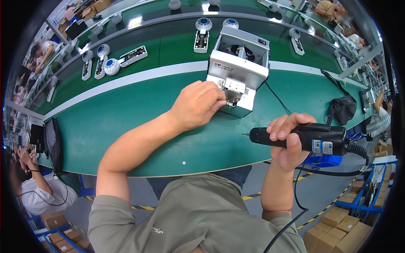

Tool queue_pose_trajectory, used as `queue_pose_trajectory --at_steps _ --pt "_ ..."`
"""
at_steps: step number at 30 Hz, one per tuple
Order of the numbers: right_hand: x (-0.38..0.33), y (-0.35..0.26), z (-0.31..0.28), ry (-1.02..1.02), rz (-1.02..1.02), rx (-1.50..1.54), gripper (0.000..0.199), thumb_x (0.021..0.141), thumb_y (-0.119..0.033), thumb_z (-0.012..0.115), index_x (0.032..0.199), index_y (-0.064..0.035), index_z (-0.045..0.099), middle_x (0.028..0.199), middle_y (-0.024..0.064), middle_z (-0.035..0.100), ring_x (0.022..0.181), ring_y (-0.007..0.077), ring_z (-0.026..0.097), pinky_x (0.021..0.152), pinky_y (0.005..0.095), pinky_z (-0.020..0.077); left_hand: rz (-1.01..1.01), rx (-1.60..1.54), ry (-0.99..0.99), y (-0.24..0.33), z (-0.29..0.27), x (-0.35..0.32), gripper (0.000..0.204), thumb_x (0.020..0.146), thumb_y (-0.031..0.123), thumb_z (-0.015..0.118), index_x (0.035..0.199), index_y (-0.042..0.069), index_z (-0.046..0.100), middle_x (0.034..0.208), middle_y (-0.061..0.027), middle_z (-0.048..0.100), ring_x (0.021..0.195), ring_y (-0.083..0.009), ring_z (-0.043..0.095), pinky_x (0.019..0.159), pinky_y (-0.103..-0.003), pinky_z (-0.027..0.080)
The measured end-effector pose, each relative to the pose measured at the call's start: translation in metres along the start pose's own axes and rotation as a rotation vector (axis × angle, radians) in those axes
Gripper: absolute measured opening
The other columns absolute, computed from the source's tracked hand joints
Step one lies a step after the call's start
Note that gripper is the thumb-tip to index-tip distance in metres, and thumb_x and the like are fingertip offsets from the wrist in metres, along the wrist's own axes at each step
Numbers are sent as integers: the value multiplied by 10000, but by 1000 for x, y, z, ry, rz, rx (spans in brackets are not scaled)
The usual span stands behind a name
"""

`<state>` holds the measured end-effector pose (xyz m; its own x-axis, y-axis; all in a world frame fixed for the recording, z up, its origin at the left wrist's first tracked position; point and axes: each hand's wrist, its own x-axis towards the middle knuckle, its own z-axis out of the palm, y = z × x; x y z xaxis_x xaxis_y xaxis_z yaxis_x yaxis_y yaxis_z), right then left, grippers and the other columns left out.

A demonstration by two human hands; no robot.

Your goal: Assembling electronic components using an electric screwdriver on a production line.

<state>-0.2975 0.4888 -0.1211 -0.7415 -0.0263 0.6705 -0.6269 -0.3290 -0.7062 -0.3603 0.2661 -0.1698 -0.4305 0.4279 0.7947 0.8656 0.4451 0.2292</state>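
Observation:
My left hand (195,104) reaches to the front of a silver screw feeder (240,67), its fingers bent and pressed together at the small metal outlet. Whatever those fingertips hold, if anything, is hidden. In my right hand (291,152) is a black electric screwdriver (322,135), gripped round its body and held level above the bench. Its thin bit points left, below the feeder and apart from it. A cable runs from the screwdriver's rear end.
The green bench (139,158) has a small white round piece (184,162) near its front edge. Beyond a pale rail, a green conveyor (168,46) carries several white devices with round heads (202,36). A black pouch (344,109) lies at right, a dark bag (53,145) at left.

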Motion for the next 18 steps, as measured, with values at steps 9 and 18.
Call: queue_pose_trajectory --at_steps 9,18 --pt "6 -1 -5 -58 9 44 372 894 -183 567 1236 -70 474 754 39 545 626 140 530 635 292 460 -169 -248 32 14 -3 -3 172 750 -37 660 863 64 579 793 -42 594 624 -179 525 561 -251 409" --pt "28 -21 4 -116 -57 283 444 904 -266 602 1284 -110 435 813 32 566 675 151 559 681 310 476 -539 -649 -44 41 -4 -11 155 740 -14 701 841 81 630 756 8 636 610 -116 529 549 -232 412"
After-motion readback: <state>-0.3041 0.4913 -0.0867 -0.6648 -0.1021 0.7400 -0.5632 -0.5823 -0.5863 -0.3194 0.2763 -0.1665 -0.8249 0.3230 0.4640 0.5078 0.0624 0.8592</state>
